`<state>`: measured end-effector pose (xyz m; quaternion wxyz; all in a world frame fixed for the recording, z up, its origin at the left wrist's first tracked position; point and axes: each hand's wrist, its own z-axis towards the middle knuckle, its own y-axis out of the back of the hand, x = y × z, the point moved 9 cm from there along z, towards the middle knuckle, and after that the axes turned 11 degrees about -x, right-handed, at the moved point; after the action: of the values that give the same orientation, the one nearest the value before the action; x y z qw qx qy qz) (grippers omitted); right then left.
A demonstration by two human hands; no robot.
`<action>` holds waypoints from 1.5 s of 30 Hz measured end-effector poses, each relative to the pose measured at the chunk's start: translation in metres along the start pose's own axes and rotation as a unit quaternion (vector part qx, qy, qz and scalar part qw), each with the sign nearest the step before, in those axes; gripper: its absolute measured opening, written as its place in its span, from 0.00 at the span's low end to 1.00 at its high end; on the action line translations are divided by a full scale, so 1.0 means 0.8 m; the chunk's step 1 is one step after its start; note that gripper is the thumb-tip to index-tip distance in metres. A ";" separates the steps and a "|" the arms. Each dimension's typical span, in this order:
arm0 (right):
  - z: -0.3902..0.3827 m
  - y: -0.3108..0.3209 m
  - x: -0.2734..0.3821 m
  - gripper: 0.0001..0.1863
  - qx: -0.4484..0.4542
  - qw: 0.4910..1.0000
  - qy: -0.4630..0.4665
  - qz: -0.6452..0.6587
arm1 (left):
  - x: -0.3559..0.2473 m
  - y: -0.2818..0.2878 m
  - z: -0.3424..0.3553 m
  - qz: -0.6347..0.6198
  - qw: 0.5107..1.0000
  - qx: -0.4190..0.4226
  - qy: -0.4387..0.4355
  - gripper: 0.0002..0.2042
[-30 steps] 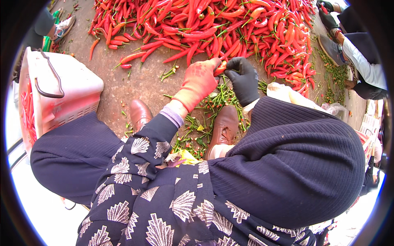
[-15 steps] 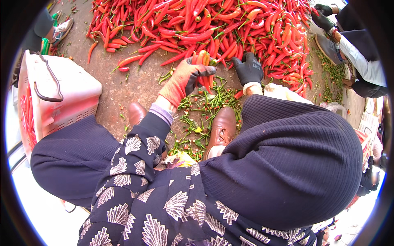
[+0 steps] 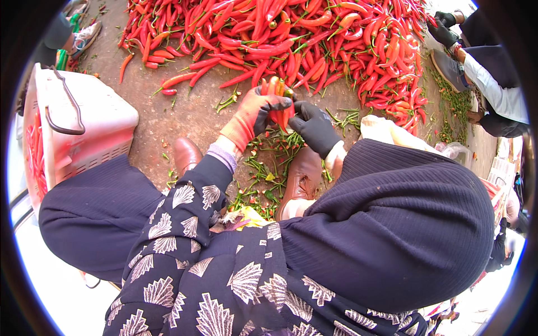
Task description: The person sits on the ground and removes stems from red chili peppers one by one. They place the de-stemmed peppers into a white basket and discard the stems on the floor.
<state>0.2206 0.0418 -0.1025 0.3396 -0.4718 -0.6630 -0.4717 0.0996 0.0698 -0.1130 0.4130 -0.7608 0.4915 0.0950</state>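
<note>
My left hand (image 3: 252,112), in an orange glove with dark fingers, is closed around a small bunch of red chili peppers (image 3: 274,88). Their tips and ends stick out above and below the fingers, with a greenish one among them. My right hand (image 3: 315,127), in a black glove, meets the bunch from the right. Its fingers are bent together against the peppers, and what they pinch is hidden. Beneath both hands, cut green stems (image 3: 274,154) lie scattered between my brown shoes (image 3: 300,178). Just beyond the hands spreads a large heap of red chili peppers (image 3: 269,39).
At my left stands a whitish plastic crate (image 3: 106,112) with a dark handle and red peppers inside. On the far right another person's gloved hands (image 3: 444,31) are at the heap's edge. More stems (image 3: 448,101) litter the ground there. Another person's shoe (image 3: 86,38) shows far left.
My right hand has come back from the heap's edge toward me and left, and now touches the bunch. My left hand still holds the peppers in nearly the same place.
</note>
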 end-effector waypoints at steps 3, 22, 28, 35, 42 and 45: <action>0.030 0.040 0.048 0.14 -0.062 0.972 0.179 -0.137 | -0.039 0.013 0.001 -0.064 0.996 0.020 -0.055 0.10; 0.008 0.034 0.088 0.12 -0.128 0.887 0.249 -0.366 | -0.008 -0.018 -0.003 -0.077 0.993 0.093 -0.009 0.12; 0.014 0.071 0.011 0.15 -0.065 0.987 -0.066 0.128 | -0.015 0.014 0.011 -0.099 0.993 0.064 -0.024 0.12; -0.007 0.020 -0.003 0.15 0.055 0.994 -0.074 -0.058 | -0.023 0.002 0.010 -0.096 0.993 0.024 -0.062 0.08; -0.049 -0.012 0.094 0.10 -0.046 0.881 0.326 -0.339 | -0.018 0.016 -0.005 -0.011 1.000 -0.018 0.015 0.10; -0.087 -0.054 0.094 0.06 0.103 0.812 0.432 -0.379 | -0.020 0.018 -0.005 0.001 1.000 -0.017 0.008 0.11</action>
<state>0.1558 -0.0060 -0.0254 0.4323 0.1070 -0.6186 -0.6472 0.0789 0.0755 -0.1091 0.3956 -0.7683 0.4937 0.0972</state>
